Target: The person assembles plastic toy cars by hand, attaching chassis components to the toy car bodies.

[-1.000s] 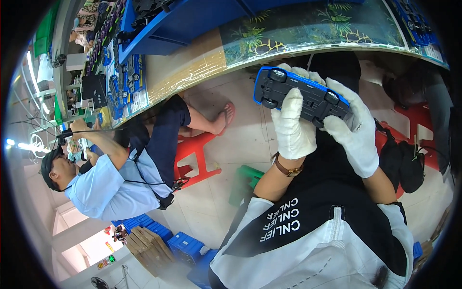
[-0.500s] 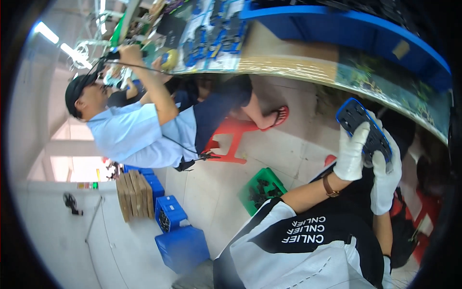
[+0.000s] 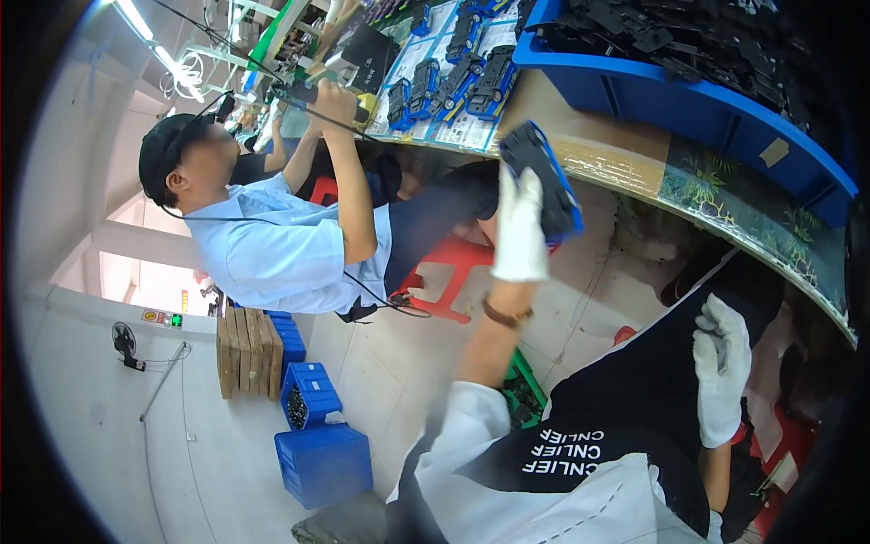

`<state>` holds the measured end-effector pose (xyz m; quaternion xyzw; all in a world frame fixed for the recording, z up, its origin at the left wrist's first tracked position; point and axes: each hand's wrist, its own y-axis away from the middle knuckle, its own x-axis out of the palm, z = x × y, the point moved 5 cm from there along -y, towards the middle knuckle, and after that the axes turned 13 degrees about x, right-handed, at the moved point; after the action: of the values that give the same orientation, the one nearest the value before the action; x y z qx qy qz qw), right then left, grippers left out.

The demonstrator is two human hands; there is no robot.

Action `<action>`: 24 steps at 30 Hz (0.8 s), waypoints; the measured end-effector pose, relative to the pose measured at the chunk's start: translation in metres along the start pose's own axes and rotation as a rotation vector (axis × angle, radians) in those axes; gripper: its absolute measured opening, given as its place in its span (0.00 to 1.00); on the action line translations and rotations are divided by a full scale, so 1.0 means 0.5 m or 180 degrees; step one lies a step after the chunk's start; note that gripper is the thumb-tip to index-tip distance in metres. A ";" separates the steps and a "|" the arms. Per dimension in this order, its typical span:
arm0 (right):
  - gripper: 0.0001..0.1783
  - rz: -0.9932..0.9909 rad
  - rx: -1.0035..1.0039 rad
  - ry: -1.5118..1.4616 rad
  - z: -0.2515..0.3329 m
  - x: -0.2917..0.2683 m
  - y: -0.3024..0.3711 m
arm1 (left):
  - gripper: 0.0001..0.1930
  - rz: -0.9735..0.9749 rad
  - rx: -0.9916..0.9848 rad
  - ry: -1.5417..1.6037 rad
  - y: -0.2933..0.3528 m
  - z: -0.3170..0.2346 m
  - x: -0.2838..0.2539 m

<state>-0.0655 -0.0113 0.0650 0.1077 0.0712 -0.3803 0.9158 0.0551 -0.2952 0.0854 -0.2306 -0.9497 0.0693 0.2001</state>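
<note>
My left hand (image 3: 521, 238), in a white glove with a brown-strapped watch at the wrist, grips a toy car (image 3: 549, 181) with a black underside and blue body edge. The car is held out near the table's front edge, its black underside facing me. My right hand (image 3: 722, 367), also gloved, is over my lap with its fingers loosely bent and nothing seen in them. Several similar blue toy cars (image 3: 441, 89) lie black side up in rows on the table, beyond my left hand.
A large blue bin (image 3: 625, 86) full of black plastic parts stands on the table (image 3: 616, 161). At left, a person (image 3: 281, 236) in a light blue shirt works at the same table. A red stool (image 3: 453, 267), green crate (image 3: 526, 381) and blue crates (image 3: 324, 458) stand on the floor.
My left hand has carried the toy car away from my right hand, leftward toward the table. The right hand has let go and dropped lower. The view has shifted slightly.
</note>
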 end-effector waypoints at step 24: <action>0.09 -0.3239 -0.0646 0.2758 0.008 -0.462 0.039 | 0.24 -0.0374 0.1116 -0.0532 0.067 -0.001 0.119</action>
<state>-0.2133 0.1582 0.1208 0.1170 0.5092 -0.6782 0.5169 0.0207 -0.2381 0.0990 -0.1299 -0.9482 0.2407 0.1614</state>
